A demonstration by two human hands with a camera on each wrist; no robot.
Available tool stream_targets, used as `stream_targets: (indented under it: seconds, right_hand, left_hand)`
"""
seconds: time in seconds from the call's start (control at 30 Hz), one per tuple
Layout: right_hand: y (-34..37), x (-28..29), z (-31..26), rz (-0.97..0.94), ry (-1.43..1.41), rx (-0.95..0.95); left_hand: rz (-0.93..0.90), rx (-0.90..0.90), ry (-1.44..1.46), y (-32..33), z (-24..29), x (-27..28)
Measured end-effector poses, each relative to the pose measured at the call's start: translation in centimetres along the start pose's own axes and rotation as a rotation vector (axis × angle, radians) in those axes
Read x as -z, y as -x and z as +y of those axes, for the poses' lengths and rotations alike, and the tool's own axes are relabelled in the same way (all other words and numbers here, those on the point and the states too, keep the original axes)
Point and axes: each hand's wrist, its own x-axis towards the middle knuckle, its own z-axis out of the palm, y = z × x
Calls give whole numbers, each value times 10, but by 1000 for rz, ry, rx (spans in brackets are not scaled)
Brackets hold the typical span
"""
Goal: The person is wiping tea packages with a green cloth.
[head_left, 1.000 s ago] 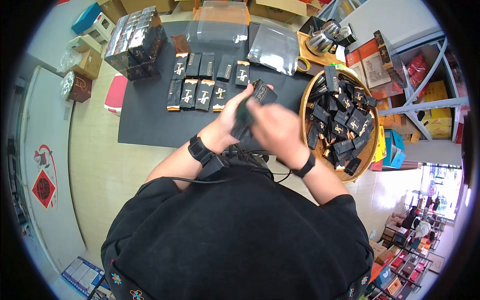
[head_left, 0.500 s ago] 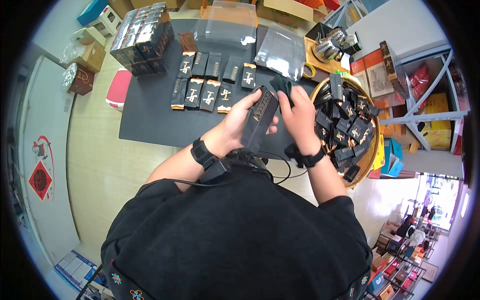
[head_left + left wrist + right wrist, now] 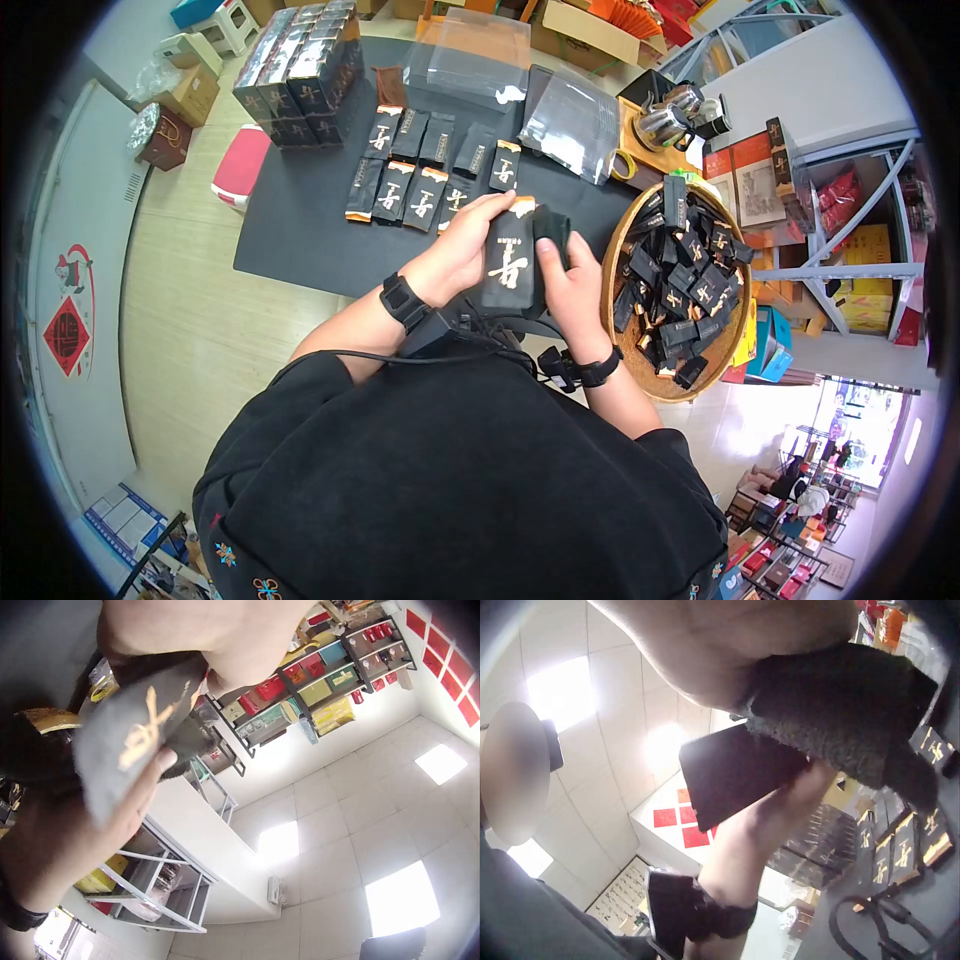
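Observation:
My left hand (image 3: 462,248) grips a black packet (image 3: 510,262) with gold lettering, its front turned up toward the head camera. At the packet's right edge, my right hand (image 3: 574,292) pinches a folded dark cloth (image 3: 551,232). In the left wrist view the packet (image 3: 135,742) is blurred, with the right hand (image 3: 82,832) beside it. The right wrist view shows the fuzzy cloth (image 3: 832,705) hanging under the right hand (image 3: 735,645), close to the packet (image 3: 739,769). Two rows of similar packets (image 3: 390,190) lie on the dark table (image 3: 290,235) beyond.
A round basket (image 3: 612,330) heaped with black packets stands at the right. Wrapped boxes (image 3: 300,75) are stacked at the table's back left. Clear plastic trays (image 3: 570,125) lie at the back, near a wooden tray with metal pots (image 3: 660,128). Cables (image 3: 490,335) hang by the body.
The packet has turned from its narrow side to its lettered front. My right hand, with the cloth, has moved down and left against it. The head view has shifted slightly.

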Motion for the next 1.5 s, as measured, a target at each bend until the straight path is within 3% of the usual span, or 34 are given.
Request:
stream_targets:
  seconds: [0.07, 0.17, 0.33, 0.47, 0.57, 0.63, 0.7, 0.77, 0.8, 0.9, 0.93, 1.03, 1.07, 1.1, 1.17, 1.2, 1.23, 1.27, 1.3, 1.33, 1.37, 1.43, 1.47, 1.5]
  right_hand:
    - [4, -7, 6, 22, 67, 56]
    - [2, -10, 5, 81, 132, 96]
    - [0, -19, -5, 142, 222, 161]
    - [-6, -10, -2, 109, 273, 371]
    - [-27, 4, -8, 96, 328, 523]
    - [-36, 1, -10, -43, 378, 468]
    - [-33, -8, -8, -36, 462, 553]
    - [-16, -9, -11, -204, 493, 643]
    - [-9, -10, -15, -248, 478, 739]
    - [-25, 0, -13, -123, 578, 747]
    - [-35, 2, -7, -25, 619, 594]
    - [-31, -1, -5, -32, 535, 539]
    - [-21, -6, -10, -60, 461, 631]
    - [-8, -6, -13, -229, 451, 654]
    - [6, -8, -13, -309, 430, 757]
    - [-4, -6, -12, -263, 476, 784]
    - [-15, -2, -11, -208, 531, 652]
    - [-29, -1, -2, -106, 523, 594]
    - [-37, -1, 0, 0, 513, 537]
    - [-29, -3, -4, -30, 467, 459]
    - [-21, -8, -12, -27, 444, 601]
    - [6, -11, -21, -259, 437, 720]
    - [13, -11, -30, -299, 417, 750]
    - [8, -9, -27, -234, 468, 730]
  left_hand:
    - [-170, 77, 113, -3, 1, 10]
    - [-152, 16, 357, 7, 3, 0]
    - [-324, 136, 535, 6, 3, 7]
    - [-133, 76, 360, 10, 9, 10]
    - [-227, 135, 170, 12, 6, 16]
    - [-194, 176, 127, 19, 5, 3]
    - [-194, 172, 157, 10, -4, 19]
    - [-66, 144, 127, 31, 15, -10]
    - [-122, 99, 123, 21, 6, 5]
    - [-328, 122, 192, 17, -6, 19]
    - [-262, 183, 76, 22, -7, 11]
    - [-100, 238, 146, 28, -4, -4]
    - [-485, 220, 397, 8, -15, 33]
    - [-128, 183, 202, 33, 7, -4]
    - [-359, 122, 238, 18, -7, 16]
    - [-260, 141, 226, 25, -1, 6]
    - [-157, 162, 215, 33, 4, -4]
    - [-385, 173, 351, 12, -14, 26]
    - [-281, 220, 218, 18, -8, 14]
    - [-319, 221, 339, 17, -8, 14]
    - [-357, 219, 461, 14, -6, 14]
    - [-357, 123, 296, 6, -5, 18]
    - [-589, 121, 357, 0, -6, 22]
    - [-483, 130, 337, 6, -1, 14]
